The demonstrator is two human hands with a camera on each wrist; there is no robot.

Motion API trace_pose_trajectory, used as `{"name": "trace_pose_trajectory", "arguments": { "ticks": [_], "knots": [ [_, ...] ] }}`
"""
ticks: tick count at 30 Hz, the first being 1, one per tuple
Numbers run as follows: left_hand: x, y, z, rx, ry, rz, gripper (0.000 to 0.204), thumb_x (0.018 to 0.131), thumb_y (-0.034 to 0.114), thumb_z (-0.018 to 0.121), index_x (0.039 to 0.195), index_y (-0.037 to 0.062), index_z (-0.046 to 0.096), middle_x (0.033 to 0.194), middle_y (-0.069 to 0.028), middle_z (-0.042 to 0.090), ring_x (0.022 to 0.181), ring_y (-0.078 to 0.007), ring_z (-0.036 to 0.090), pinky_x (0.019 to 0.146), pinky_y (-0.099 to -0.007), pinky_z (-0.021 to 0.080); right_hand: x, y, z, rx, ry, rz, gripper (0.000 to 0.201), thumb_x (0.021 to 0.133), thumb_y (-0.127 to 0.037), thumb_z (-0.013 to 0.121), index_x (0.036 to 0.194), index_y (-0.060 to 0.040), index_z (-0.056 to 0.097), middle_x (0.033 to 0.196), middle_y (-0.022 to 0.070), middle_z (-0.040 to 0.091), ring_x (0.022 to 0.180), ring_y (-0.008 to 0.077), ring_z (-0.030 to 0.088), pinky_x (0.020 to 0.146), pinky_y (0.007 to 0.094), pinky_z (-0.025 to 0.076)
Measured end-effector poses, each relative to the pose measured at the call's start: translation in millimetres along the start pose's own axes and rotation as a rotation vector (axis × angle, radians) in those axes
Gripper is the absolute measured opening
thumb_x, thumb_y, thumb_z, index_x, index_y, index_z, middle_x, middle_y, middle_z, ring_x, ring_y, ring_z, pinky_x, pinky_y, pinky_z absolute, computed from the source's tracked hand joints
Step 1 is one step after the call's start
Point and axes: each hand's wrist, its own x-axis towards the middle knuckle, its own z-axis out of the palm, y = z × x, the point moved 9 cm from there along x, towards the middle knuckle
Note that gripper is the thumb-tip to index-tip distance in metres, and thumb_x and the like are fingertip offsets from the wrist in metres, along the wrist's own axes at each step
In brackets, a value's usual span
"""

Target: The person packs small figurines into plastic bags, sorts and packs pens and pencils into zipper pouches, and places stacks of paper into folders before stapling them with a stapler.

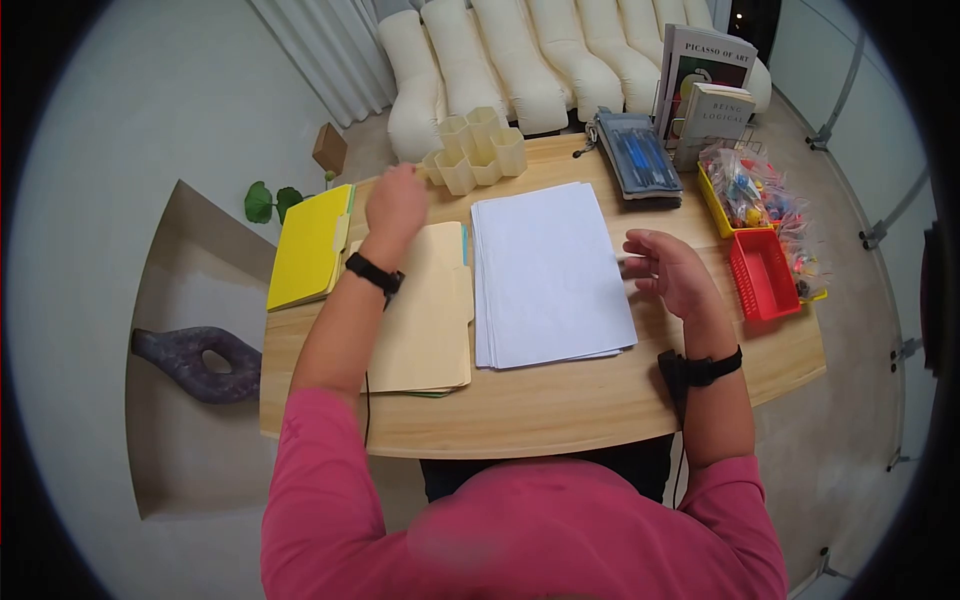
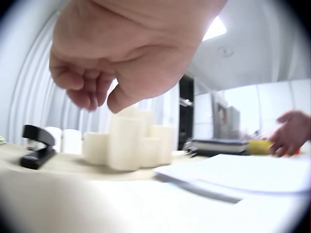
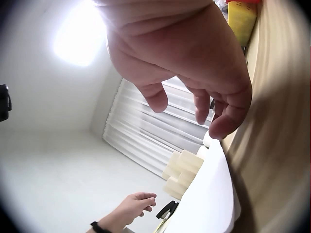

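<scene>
My left hand (image 1: 396, 205) is raised over the far end of the manila folders (image 1: 425, 320), just left of a cream honeycomb-shaped organizer (image 1: 470, 155). Its fingers are loosely bent, with nothing visible between them. A black stapler (image 2: 38, 148) stands on the table left of the organizer in the left wrist view; from the head view the left hand hides it. Over the table to the right of a stack of white paper (image 1: 550, 275) is my right hand (image 1: 675, 275), fingers relaxed and apart, holding nothing.
Yellow folders (image 1: 312, 245) lie at the left edge. Toward the back right are a blue-grey pencil case (image 1: 640, 155) and upright books (image 1: 705, 80). Along the right edge sit a red basket (image 1: 765, 275) and a yellow basket (image 1: 715, 195) of bagged small items.
</scene>
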Motion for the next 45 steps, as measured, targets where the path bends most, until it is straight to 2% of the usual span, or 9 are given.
{"name": "trace_pose_trajectory", "arguments": {
  "ticks": [4, 8, 10, 20, 23, 25, 28, 38, 45],
  "knots": [
    [-83.1, 60.1, 41.8, -0.697, -0.824, -0.152, 0.053, 0.09, 0.028, 0.08, 0.131, -0.0041, 0.066, 0.121, -0.021, 0.074, 0.1, -0.0361, 0.074, 0.086, -0.0482, 0.059, 7.7, 20.0, 6.8, -0.117, -0.086, 0.103, 0.028, 0.103, -0.038, 0.071, 0.12, -0.0148, 0.071, 0.108, -0.0018, 0.072, 0.097, 0.0113, 0.068, 0.073, 0.0317, 0.054],
    [-120.3, 95.5, 13.0, -0.541, -0.825, -0.133, 0.067, 0.084, 0.03, 0.086, 0.137, -0.0043, 0.062, 0.124, -0.0217, 0.074, 0.105, -0.0372, 0.074, 0.091, -0.0459, 0.059, 5.1, 20.2, 10.7, -0.189, -0.116, 0.098, 0.032, 0.104, -0.04, 0.069, 0.122, -0.0133, 0.071, 0.112, -0.0021, 0.072, 0.101, 0.0103, 0.067, 0.078, 0.0313, 0.055],
    [-117.3, 105.0, -3.1, -0.513, -0.65, -0.082, 0.076, 0.078, 0.032, 0.09, 0.138, -0.0037, 0.059, 0.127, -0.0235, 0.073, 0.114, -0.0393, 0.072, 0.098, -0.045, 0.058, 5.6, 19.9, 10.0, -0.187, -0.117, 0.095, 0.031, 0.105, -0.039, 0.068, 0.122, -0.0129, 0.07, 0.113, -0.0018, 0.073, 0.1, 0.0104, 0.067, 0.078, 0.0316, 0.055],
    [-118.7, 111.0, 13.9, -0.346, -0.665, -0.191, 0.088, 0.069, 0.028, 0.095, 0.14, -0.006, 0.057, 0.13, -0.0257, 0.072, 0.122, -0.0388, 0.071, 0.105, -0.0436, 0.056, 8.1, 23.9, 11.1, -0.165, -0.179, 0.12, 0.027, 0.105, -0.038, 0.067, 0.117, -0.0132, 0.067, 0.11, 0.0006, 0.073, 0.095, 0.0133, 0.069, 0.076, 0.0325, 0.056],
    [-114.0, 103.0, 37.3, -0.43, -0.695, -0.202, 0.08, 0.065, 0.024, 0.097, 0.13, -0.0087, 0.064, 0.124, -0.0259, 0.075, 0.118, -0.0385, 0.073, 0.103, -0.0425, 0.057, 11.8, 25.5, 9.6, -0.158, -0.196, 0.125, 0.026, 0.106, -0.037, 0.066, 0.116, -0.0134, 0.067, 0.109, 0.0, 0.073, 0.093, 0.0131, 0.069, 0.076, 0.0324, 0.056],
    [-111.0, 103.2, 46.5, -0.456, -0.741, -0.173, 0.068, 0.06, 0.031, 0.1, 0.108, -0.0094, 0.075, 0.114, -0.0277, 0.077, 0.105, -0.0393, 0.077, 0.09, -0.0422, 0.062, 10.4, 26.1, 11.3, -0.159, -0.199, 0.13, 0.026, 0.106, -0.037, 0.066, 0.116, -0.0134, 0.068, 0.108, -0.0003, 0.072, 0.092, 0.013, 0.069, 0.076, 0.0324, 0.056],
    [-109.7, 101.2, 52.0, -0.394, -0.837, -0.247, 0.061, 0.059, 0.03, 0.101, 0.098, -0.0111, 0.078, 0.108, -0.0274, 0.078, 0.1, -0.0383, 0.078, 0.088, -0.0408, 0.062, 6.3, 24.0, 13.8, -0.18, -0.174, 0.102, 0.03, 0.106, -0.039, 0.066, 0.117, -0.0117, 0.073, 0.106, -0.0003, 0.075, 0.089, 0.0117, 0.07, 0.07, 0.0297, 0.055],
    [-111.3, 102.2, 63.1, -0.418, -0.835, -0.268, 0.059, 0.064, 0.023, 0.101, 0.106, -0.0104, 0.077, 0.103, -0.0205, 0.079, 0.089, -0.0311, 0.076, 0.079, -0.0392, 0.061, 8.6, 26.2, 12.6, -0.161, -0.202, 0.112, 0.032, 0.106, -0.039, 0.066, 0.119, -0.0112, 0.074, 0.106, 0.0005, 0.075, 0.09, 0.0128, 0.07, 0.071, 0.0313, 0.055],
    [-121.7, 120.4, 14.1, -0.449, -0.594, -0.183, 0.057, 0.072, 0.016, 0.091, 0.122, -0.0036, 0.072, 0.116, -0.0217, 0.078, 0.11, -0.0374, 0.075, 0.096, -0.0417, 0.058, 11.7, 26.6, 9.0, -0.192, -0.147, 0.103, 0.035, 0.106, -0.039, 0.067, 0.124, -0.0098, 0.072, 0.111, 0.0032, 0.074, 0.091, 0.0149, 0.07, 0.071, 0.0325, 0.055]
  ]
}}
